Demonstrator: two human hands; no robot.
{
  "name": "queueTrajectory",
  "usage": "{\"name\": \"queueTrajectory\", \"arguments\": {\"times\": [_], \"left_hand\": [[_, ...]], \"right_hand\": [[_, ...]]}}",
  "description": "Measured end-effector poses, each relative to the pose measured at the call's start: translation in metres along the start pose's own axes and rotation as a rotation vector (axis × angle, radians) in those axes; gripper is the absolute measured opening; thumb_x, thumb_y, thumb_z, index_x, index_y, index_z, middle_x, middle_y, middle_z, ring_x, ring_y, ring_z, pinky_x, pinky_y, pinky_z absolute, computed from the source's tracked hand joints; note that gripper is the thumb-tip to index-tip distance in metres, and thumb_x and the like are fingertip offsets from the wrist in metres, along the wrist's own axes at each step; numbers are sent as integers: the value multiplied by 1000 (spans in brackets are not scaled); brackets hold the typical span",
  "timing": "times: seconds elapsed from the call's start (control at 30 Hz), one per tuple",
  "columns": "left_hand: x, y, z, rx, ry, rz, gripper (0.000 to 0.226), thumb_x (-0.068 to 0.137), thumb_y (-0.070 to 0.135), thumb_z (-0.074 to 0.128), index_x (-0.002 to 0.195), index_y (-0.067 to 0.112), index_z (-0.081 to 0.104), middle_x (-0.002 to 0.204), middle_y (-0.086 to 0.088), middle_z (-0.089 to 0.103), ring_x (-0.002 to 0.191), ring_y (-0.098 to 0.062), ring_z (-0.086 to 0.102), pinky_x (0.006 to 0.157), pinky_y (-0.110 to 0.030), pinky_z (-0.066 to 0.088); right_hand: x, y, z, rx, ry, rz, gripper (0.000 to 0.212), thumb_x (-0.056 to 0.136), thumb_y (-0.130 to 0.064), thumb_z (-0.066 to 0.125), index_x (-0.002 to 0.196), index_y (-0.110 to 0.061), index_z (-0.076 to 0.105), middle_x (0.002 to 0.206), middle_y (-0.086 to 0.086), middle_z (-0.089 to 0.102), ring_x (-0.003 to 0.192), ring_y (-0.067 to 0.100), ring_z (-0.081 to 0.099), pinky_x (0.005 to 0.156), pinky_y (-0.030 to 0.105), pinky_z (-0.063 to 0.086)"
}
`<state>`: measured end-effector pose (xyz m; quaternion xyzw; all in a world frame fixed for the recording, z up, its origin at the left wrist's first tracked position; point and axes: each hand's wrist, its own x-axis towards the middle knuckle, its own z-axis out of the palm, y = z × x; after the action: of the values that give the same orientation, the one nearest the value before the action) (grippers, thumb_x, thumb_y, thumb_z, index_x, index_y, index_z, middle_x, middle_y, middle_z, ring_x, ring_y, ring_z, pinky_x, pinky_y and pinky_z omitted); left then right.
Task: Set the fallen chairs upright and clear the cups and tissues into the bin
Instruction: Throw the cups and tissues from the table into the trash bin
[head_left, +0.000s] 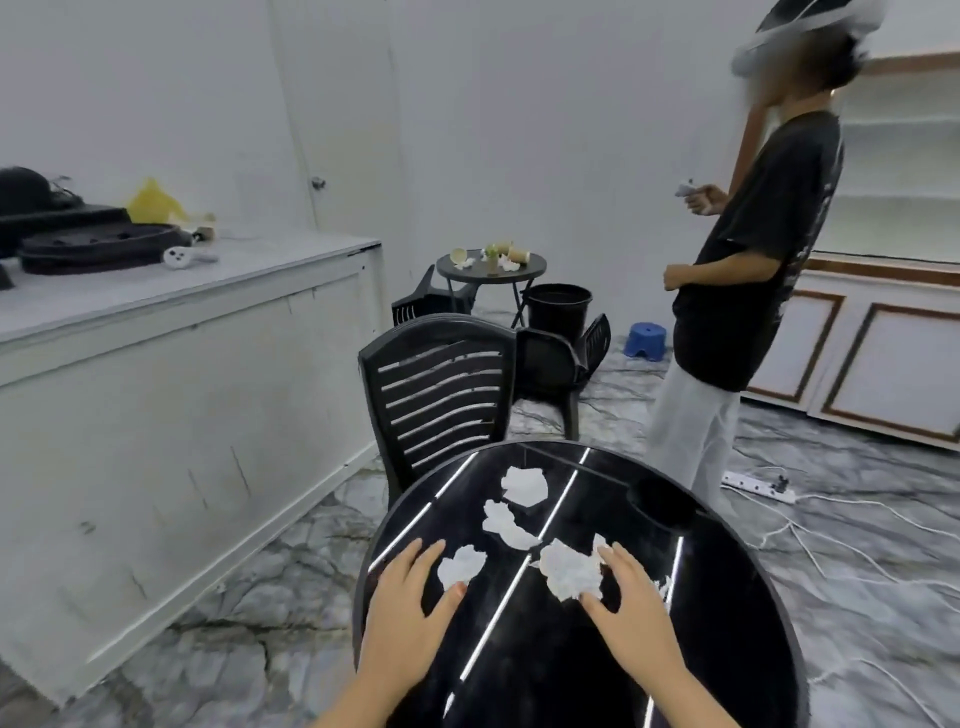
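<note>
On the near side of the round black table (737, 649), both hands lie spread, fingers straight and gripping nothing. Left hand (410, 597) has its thumb tip touching the nearest-left tissue (461, 564), which sits just ahead and right of the palm. Right hand (626, 597) rests against the right edge of a larger tissue (569, 569), which lies to its left, between thumb and fingers; a smaller scrap (662, 584) shows just beyond its fingers. Each hand is therefore nearest its own wad, and closing the fingers inward looks like the coming move. Farther toward the table's middle lie two more tissues (506, 525) (523, 484), one behind the other. Beyond the table stands an upright chair (441, 395), then a fallen chair (558, 364) beside the bin (558, 309). Farthest is a second small table (537, 266) with cups and tissues, another fallen chair (423, 301) at its left. A person (753, 291) stands right of the bin.
</note>
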<state>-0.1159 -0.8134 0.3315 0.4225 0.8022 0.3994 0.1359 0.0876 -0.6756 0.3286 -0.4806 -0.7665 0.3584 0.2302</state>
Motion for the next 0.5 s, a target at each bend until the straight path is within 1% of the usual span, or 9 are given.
{"name": "queueTrajectory", "arguments": {"times": [0.07,0.17,0.23,0.3,0.37,0.43,0.5], "left_hand": [[17,4,16,10,-21,6,53,84,49,56,133,40,39,149,12,30,137,-7,23,114,-34,22],[39,8,37,1,-21,13,54,83,47,58,133,39,40,149,10,31,136,-7,25,114,-33,24],[49,6,50,7,-34,14,55,83,48,58,134,38,39,148,11,31,136,-6,25,113,-32,23],[58,1,61,38,-59,13,59,80,55,56,134,39,39,149,11,31,136,-6,26,113,-32,24],[67,-5,70,76,-81,7,70,70,69,47,133,40,40,148,10,33,135,-8,29,113,-34,27],[77,-14,79,109,-92,-6,79,62,75,37,133,39,42,148,8,34,134,-11,33,112,-35,29],[87,-26,86,151,-105,-17,91,56,87,34,133,39,42,148,5,35,134,-14,34,112,-39,30]], "right_hand": [[13,14,-8,8,6,36,63,82,-29,66,138,-28,36,152,-8,26,120,2,37,109,34,33],[32,30,-13,-39,-6,38,64,81,-30,66,137,-26,36,151,-7,27,113,-4,32,107,31,31],[45,38,-11,-70,-17,38,65,81,-33,65,138,-27,35,152,-7,26,117,-2,34,108,32,30],[55,42,-6,-98,-20,50,67,80,-36,65,138,-29,34,152,-8,25,128,5,36,109,33,30],[63,45,1,-124,-7,67,68,80,-40,63,139,-31,31,153,-8,22,136,10,29,110,35,28],[70,47,8,-166,-4,106,70,80,-44,60,140,-34,27,154,-10,18,140,10,22,114,40,20],[75,50,15,-228,5,155,72,81,-49,57,142,-35,21,155,-11,13,142,11,16,116,44,11]]}}
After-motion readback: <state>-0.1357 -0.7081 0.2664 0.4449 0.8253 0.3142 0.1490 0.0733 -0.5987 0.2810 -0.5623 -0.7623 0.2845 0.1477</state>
